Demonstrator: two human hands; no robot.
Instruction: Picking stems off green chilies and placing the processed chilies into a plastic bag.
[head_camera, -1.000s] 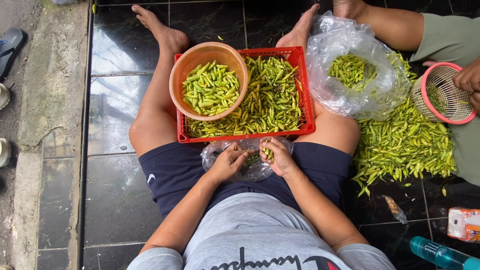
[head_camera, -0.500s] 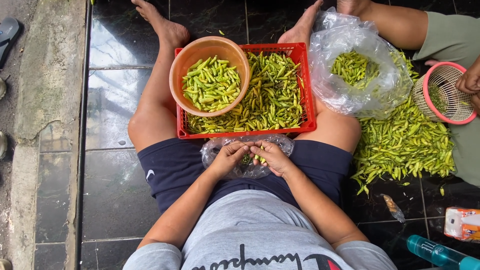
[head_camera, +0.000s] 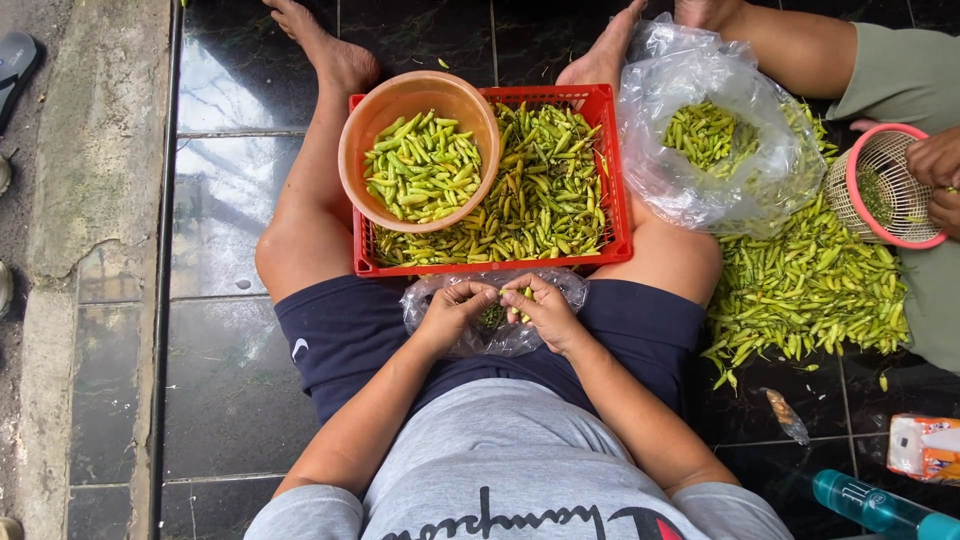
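Note:
I sit on a dark tiled floor with my legs around a red plastic crate (head_camera: 612, 180) full of green chili peppers. An orange bowl (head_camera: 358, 150) of chilies rests on the crate's left half. On my lap lies a small clear plastic bag (head_camera: 500, 335) holding dark green stems. My left hand (head_camera: 450, 312) and my right hand (head_camera: 545, 310) meet over that bag. Both pinch a small green chili (head_camera: 521, 297) between their fingertips.
A large clear bag (head_camera: 760, 190) of chilies stands right of the crate, beside a loose heap of chilies (head_camera: 810, 290) on the floor. Another person's hand (head_camera: 935, 160) holds a pink-rimmed wire basket (head_camera: 885, 185). A teal bottle (head_camera: 875, 505) and a packet (head_camera: 925, 448) lie bottom right. A concrete strip (head_camera: 90, 200) runs along the left.
My hands stay over the lap bag, with only small finger movements on the chili. The view has shifted slightly.

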